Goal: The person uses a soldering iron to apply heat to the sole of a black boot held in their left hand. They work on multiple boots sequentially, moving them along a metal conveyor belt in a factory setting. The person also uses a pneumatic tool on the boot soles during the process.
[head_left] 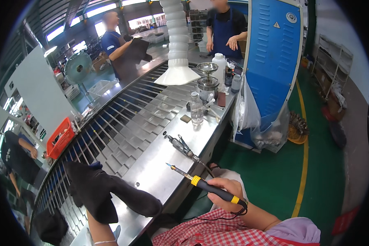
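Observation:
My right hand [227,187] is closed around the black handle of a soldering iron [212,188] with yellow rings. Its thin tip points left, over the edge of the metal table [149,174]. At the lower left, a black sock-shaped fabric piece [104,188] is held up over the table and the slatted conveyor [129,139]. My left forearm leads up into this piece, which hides the hand and its fingers. The iron's tip and the black piece are apart. A pneumatic hand tool [181,146] lies on the table beyond the iron, its hose running off the near edge.
A clear bottle [196,111], a metal dispenser pot [208,86] and a white bottle [218,65] stand farther back. A white extraction duct [178,69] hangs overhead. Plastic bags hang by a blue cabinet [270,57]. Co-workers stand across the conveyor; another black piece [51,225] lies lower left.

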A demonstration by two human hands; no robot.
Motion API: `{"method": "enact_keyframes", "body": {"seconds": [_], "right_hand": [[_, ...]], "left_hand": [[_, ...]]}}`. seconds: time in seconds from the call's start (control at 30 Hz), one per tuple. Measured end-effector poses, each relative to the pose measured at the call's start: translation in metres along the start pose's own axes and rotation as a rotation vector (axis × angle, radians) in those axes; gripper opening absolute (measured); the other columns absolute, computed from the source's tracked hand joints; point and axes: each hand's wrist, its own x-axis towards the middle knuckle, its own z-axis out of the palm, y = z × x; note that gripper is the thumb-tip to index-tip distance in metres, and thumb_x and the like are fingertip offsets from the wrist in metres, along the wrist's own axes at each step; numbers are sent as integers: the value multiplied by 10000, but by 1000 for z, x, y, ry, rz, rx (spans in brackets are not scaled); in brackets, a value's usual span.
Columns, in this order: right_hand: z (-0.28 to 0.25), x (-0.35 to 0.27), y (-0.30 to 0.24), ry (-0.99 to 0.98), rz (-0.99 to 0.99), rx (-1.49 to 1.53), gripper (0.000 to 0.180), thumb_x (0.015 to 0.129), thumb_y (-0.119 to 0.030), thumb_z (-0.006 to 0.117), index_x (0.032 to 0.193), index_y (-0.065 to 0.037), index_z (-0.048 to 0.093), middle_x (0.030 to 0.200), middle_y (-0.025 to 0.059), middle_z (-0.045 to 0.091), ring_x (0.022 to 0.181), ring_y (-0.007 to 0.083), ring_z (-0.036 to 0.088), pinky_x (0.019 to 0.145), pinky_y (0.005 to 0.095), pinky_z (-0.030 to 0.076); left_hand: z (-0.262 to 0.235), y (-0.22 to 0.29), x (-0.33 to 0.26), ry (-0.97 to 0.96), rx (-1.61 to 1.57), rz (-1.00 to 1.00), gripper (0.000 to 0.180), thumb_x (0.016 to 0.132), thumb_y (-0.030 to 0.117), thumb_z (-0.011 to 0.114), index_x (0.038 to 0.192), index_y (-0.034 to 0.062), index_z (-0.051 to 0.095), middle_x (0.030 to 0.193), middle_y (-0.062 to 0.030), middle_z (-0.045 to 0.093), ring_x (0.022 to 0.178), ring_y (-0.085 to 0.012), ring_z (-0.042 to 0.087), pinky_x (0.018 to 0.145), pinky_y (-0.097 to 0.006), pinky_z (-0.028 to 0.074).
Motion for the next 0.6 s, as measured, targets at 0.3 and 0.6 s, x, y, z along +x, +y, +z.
{"method": "enact_keyframes", "body": {"seconds": [0.3,0.6], "right_hand": [[9,7,22,-54,-33,-124,434,720,-148,861,1076,-40,638,868,109,679,715,256,649,614,338,508],[51,0,61,-8,333,374,455,933,-355,541,1091,68,595,772,142,632,563,150,609,516,265,504]], "left_hand": [[31,-6,-17,128,-135,37,376,714,-134,633,1011,16,459,904,-82,569,745,-140,593,622,-282,521],[-62,-39,-175,421,128,-217,364,739,-97,619,1044,18,456,944,-83,564,787,-146,584,656,-286,511]]}}
